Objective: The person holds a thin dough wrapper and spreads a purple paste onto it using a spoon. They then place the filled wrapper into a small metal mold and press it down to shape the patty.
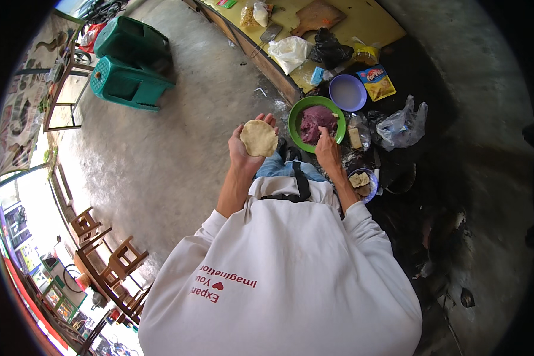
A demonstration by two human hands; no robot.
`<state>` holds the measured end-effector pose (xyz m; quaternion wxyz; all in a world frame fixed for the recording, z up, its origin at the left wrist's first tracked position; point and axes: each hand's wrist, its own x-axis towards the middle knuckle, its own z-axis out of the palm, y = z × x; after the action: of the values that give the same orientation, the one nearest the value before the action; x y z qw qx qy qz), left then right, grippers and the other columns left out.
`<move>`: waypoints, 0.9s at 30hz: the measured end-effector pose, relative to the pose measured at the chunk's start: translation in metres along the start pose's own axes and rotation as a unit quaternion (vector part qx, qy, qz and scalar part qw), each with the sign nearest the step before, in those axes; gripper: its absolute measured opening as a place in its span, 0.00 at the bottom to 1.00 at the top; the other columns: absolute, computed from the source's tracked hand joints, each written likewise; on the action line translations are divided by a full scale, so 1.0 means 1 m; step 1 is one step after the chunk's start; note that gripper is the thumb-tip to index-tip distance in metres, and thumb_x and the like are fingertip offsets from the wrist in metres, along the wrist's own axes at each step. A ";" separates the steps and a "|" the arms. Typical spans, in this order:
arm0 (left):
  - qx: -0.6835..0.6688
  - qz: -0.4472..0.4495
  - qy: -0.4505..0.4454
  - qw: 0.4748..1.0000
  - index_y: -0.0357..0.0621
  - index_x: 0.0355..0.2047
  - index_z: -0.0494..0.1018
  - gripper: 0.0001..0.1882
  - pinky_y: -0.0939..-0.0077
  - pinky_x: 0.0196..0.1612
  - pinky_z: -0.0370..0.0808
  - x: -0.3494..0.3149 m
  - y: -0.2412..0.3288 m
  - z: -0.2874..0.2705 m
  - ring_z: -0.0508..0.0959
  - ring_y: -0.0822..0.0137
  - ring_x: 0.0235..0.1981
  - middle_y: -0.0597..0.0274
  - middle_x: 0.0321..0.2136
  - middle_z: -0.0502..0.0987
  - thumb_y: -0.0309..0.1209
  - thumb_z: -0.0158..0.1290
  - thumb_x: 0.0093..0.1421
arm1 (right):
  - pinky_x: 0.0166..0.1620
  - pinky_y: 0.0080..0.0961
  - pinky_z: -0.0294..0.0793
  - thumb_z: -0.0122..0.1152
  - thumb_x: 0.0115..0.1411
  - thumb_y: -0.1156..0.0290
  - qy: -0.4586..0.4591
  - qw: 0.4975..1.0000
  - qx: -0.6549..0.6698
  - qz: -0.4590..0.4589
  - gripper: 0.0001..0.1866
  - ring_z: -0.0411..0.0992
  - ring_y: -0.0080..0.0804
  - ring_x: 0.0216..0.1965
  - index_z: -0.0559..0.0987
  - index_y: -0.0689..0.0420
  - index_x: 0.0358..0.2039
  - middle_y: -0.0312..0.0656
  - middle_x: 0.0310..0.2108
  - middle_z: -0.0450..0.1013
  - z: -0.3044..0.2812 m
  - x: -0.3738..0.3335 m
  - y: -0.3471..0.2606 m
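A flat, round disc of pale dough point(259, 138) lies across the palm of my left hand point(238, 150), whose fingers show past its far edge. To the right, my right hand point(327, 149) reaches over the near rim of a green bowl point(294, 132). Its fingers are closed in on a mound of purple mash point(314, 121) and press into it; the fingertips are partly hidden. A small pale piece sits at the mash's right side. Beside the bowl, a blue-rimmed bowl point(347, 107) holds cloudy liquid.
A bowl of pale and brown pieces point(372, 188) stands by my right forearm. A pale block point(355, 138), a clear plastic bag point(402, 126) and a yellow-and-blue packet point(376, 83) lie nearby. Farther off are a white bag point(291, 53), a black bag point(330, 48) and a wooden board point(319, 16).
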<state>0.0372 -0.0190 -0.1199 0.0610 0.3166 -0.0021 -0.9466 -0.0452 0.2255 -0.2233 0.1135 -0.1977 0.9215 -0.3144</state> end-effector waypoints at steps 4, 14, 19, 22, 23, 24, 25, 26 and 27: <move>-0.039 0.017 0.004 0.999 0.26 0.64 0.63 0.32 0.44 0.69 0.64 -0.009 -0.008 -0.015 0.69 0.43 0.64 0.37 0.62 0.69 0.38 0.23 0.70 | 0.41 0.53 0.78 0.52 0.63 0.75 -0.043 0.997 -0.055 0.015 0.21 0.78 0.62 0.39 0.69 0.65 0.56 0.62 0.38 0.79 -0.004 0.001 -0.003; -0.038 0.038 0.024 0.998 0.25 0.63 0.63 0.32 0.40 0.69 0.63 -0.014 -0.023 -0.015 0.69 0.42 0.64 0.39 0.60 0.71 0.35 0.24 0.69 | 0.41 0.54 0.78 0.50 0.64 0.73 -0.056 0.996 -0.059 0.022 0.19 0.78 0.63 0.37 0.71 0.66 0.54 0.62 0.35 0.79 -0.004 0.010 -0.016; 0.005 0.028 0.014 1.000 0.29 0.64 0.65 0.31 0.38 0.68 0.62 -0.027 -0.023 -0.005 0.71 0.45 0.63 0.45 0.60 0.73 0.35 0.25 0.70 | 0.40 0.53 0.80 0.52 0.62 0.72 -0.115 0.986 -0.114 0.030 0.15 0.80 0.62 0.38 0.73 0.66 0.48 0.63 0.35 0.80 0.001 0.010 -0.022; 0.007 0.022 -0.006 1.000 0.30 0.64 0.65 0.30 0.39 0.68 0.63 -0.028 -0.021 -0.004 0.70 0.46 0.63 0.45 0.60 0.73 0.34 0.26 0.70 | 0.41 0.53 0.80 0.51 0.62 0.73 -0.083 0.992 -0.088 0.044 0.14 0.80 0.63 0.38 0.73 0.67 0.47 0.64 0.35 0.80 0.005 0.013 -0.024; 0.007 0.019 -0.021 1.000 0.31 0.64 0.65 0.30 0.39 0.68 0.63 -0.028 -0.020 -0.005 0.70 0.46 0.63 0.45 0.61 0.73 0.34 0.26 0.70 | 0.41 0.53 0.80 0.51 0.62 0.73 -0.097 0.991 -0.087 0.039 0.14 0.80 0.64 0.38 0.73 0.66 0.46 0.64 0.35 0.80 0.008 0.014 -0.024; 0.009 0.024 -0.020 0.999 0.31 0.64 0.65 0.30 0.40 0.68 0.63 -0.028 -0.019 -0.007 0.70 0.45 0.63 0.44 0.61 0.73 0.34 0.26 0.70 | 0.42 0.54 0.80 0.51 0.63 0.72 -0.098 0.991 -0.086 0.035 0.14 0.80 0.64 0.38 0.73 0.66 0.46 0.64 0.35 0.80 0.011 0.013 -0.023; 0.010 0.027 -0.026 0.999 0.32 0.64 0.65 0.30 0.40 0.68 0.63 -0.028 -0.018 -0.010 0.70 0.45 0.63 0.44 0.61 0.73 0.34 0.26 0.69 | 0.42 0.54 0.80 0.51 0.63 0.72 -0.104 0.990 -0.088 0.039 0.14 0.80 0.64 0.38 0.73 0.66 0.46 0.64 0.35 0.80 0.015 0.011 -0.021; 0.011 0.030 -0.016 0.999 0.32 0.64 0.65 0.30 0.41 0.68 0.64 -0.027 -0.018 -0.012 0.70 0.45 0.63 0.44 0.61 0.73 0.34 0.26 0.69 | 0.42 0.55 0.79 0.51 0.63 0.72 -0.108 0.990 -0.081 0.036 0.14 0.80 0.64 0.38 0.72 0.67 0.47 0.64 0.35 0.79 0.019 0.009 -0.017; 0.017 0.033 -0.026 0.999 0.32 0.64 0.65 0.30 0.41 0.67 0.64 -0.027 -0.018 -0.015 0.70 0.45 0.63 0.44 0.61 0.73 0.34 0.26 0.69 | 0.42 0.56 0.79 0.50 0.63 0.73 -0.117 0.989 -0.076 0.038 0.15 0.80 0.64 0.38 0.71 0.67 0.48 0.64 0.35 0.79 0.024 0.006 -0.013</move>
<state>0.0655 0.0026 -0.1167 0.0866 0.2925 -0.0298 -0.9519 -0.0390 0.2005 -0.2343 0.2174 -0.2060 0.9299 -0.2133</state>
